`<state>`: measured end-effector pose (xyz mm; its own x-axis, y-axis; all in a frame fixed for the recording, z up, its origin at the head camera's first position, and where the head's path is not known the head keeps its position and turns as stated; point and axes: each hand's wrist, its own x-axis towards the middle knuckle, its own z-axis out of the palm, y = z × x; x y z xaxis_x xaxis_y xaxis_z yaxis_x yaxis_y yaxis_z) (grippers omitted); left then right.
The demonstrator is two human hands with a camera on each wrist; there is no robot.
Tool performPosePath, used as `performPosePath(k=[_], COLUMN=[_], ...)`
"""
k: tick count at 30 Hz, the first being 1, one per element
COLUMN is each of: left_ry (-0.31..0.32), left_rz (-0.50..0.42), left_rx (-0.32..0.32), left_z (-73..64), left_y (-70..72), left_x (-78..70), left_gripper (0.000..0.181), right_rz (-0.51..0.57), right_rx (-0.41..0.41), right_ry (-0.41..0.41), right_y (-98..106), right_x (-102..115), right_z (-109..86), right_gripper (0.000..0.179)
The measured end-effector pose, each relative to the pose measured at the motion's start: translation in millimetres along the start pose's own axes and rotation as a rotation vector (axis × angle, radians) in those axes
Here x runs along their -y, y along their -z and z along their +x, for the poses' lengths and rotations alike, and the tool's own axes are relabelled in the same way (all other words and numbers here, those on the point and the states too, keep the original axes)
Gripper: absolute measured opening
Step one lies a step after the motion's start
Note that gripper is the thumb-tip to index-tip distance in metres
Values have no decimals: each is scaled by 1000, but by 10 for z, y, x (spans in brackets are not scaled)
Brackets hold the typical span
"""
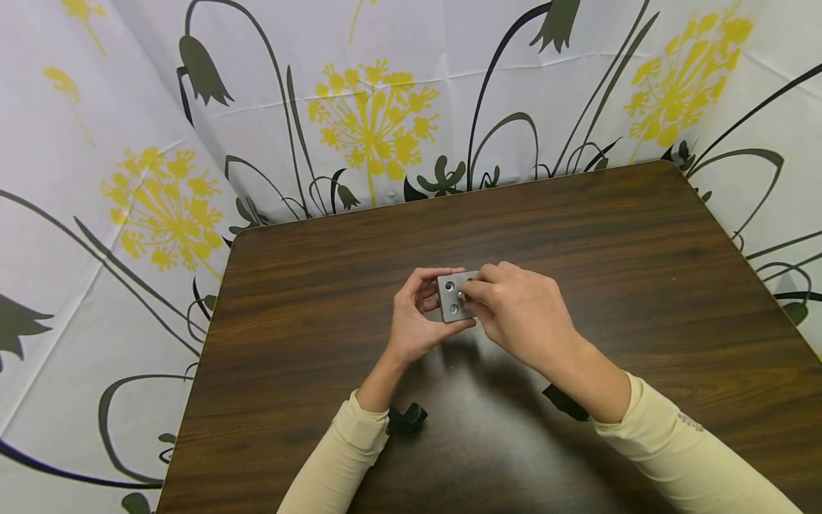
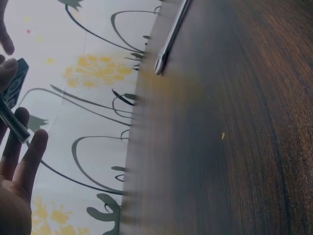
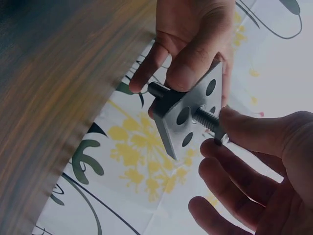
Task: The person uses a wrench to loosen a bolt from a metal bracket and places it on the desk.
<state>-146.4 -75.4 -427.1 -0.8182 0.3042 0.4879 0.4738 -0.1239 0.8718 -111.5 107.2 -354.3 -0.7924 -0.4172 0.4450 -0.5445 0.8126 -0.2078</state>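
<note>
My left hand [image 1: 414,318] grips a grey metal plate [image 1: 444,300] by its edges, above the table. Several round holes show in the plate's face. With thumb and fingers, my right hand [image 1: 523,307] pinches the head of a bolt [image 3: 208,119] whose threaded shank stands in a hole of the plate. A dark cylindrical end [image 3: 157,89] pokes out by the plate's far side, close to the left thumb. In the left wrist view a threaded shank [image 2: 13,123] passes near the left fingers [image 2: 32,156].
Below lies a dark wood-grain table [image 1: 308,307]. A metal wrench [image 2: 168,44] rests on it in the left wrist view. Behind the table hangs a white curtain [image 1: 257,128] with yellow and grey flowers. A black wrist device [image 1: 407,417] sits by the left sleeve.
</note>
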Motion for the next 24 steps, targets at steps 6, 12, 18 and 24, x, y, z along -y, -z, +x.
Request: performPosePath(k=[6,12,18,24], left_ry=[-7,1,2,2], left_rz=[1,2,1,-1], left_rx=[2,5,12,6], left_z=[2,-7,-6,-9], left_y=[3,7,1,0], left_x=[-2,1,4,5], left_gripper=[70,71,71,72], right_rz=[-5,-17,-2,-14], right_rx=[-21,1,-20,-3], right_ry=[-8,-3,8,-6], right_y=[-3,6,17,22], right_x=[8,13,12,13], right_z=[5,5,-7,6], right_gripper=[26,18,26,19])
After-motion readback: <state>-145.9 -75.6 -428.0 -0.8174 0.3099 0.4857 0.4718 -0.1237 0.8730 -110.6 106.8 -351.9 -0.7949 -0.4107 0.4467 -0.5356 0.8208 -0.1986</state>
